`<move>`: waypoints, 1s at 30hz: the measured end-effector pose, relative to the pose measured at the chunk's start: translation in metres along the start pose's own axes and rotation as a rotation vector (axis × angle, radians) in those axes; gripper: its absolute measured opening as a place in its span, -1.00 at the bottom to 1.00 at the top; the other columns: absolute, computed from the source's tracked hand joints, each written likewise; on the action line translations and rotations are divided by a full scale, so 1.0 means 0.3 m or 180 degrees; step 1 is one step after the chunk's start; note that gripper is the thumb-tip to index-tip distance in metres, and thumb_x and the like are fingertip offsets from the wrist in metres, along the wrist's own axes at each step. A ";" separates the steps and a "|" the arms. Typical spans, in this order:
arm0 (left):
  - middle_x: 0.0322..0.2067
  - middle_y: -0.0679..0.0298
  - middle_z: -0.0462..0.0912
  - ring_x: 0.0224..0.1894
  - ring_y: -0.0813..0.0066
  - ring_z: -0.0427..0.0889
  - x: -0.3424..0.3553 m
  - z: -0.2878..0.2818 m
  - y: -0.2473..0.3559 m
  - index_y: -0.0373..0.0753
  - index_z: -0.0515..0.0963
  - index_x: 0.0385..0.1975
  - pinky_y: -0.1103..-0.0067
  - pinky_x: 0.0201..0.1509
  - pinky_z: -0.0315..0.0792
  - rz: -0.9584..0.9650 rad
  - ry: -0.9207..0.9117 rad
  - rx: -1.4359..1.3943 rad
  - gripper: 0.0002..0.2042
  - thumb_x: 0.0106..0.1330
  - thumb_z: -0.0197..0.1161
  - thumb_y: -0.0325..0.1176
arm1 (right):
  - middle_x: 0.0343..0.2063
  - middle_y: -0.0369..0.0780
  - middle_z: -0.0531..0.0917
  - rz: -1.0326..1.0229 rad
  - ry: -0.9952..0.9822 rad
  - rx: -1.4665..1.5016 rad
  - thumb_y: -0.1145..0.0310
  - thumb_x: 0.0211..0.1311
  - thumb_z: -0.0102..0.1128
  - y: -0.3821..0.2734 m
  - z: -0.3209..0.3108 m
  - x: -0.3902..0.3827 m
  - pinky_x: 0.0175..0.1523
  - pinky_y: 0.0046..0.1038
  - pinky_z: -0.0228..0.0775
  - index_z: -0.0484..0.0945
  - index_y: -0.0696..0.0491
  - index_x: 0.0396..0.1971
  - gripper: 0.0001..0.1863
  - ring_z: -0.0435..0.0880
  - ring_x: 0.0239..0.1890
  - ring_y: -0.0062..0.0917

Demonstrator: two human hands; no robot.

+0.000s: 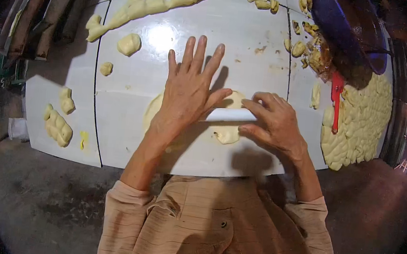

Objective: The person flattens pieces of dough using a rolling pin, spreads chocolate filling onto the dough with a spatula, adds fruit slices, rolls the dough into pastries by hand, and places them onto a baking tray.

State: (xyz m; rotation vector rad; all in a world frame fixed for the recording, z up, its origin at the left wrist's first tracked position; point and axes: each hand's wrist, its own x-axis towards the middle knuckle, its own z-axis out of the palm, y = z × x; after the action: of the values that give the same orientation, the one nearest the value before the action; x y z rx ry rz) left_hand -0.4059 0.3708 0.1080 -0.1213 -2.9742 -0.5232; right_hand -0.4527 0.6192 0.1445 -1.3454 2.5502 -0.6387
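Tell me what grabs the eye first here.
At centre, the left hand lies flat, fingers spread, on a flattened disc of pale yellow dough, while the right hand grips a white cylindrical roller across it. A heap of small yellow dough pieces fills the white tiled slab's right edge.

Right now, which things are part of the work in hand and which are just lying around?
In use:
left hand flat on the dough disc
right hand holding the white roller
white board

Lying about:
long dough strip
dough lumps
red-handled tool
blue basin
dough heap
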 end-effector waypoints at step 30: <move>0.51 -0.05 0.06 0.58 -0.07 -0.10 -0.058 0.072 0.097 -0.13 0.18 0.49 -0.34 0.45 -0.37 -0.1123 0.0334 0.0430 -0.43 0.54 -0.11 -0.06 | 0.32 -0.05 0.41 0.0918 0.1171 -0.1485 0.04 0.39 0.14 0.040 0.190 0.136 0.38 0.06 0.09 0.47 -0.09 0.31 -0.45 0.29 0.36 -0.17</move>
State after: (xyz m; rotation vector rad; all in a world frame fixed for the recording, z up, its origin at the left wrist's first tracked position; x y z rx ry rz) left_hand -0.3880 0.4046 0.0952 0.4356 -2.9248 -0.3468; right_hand -0.4646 0.5756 0.0895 -1.0023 3.2615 -0.2607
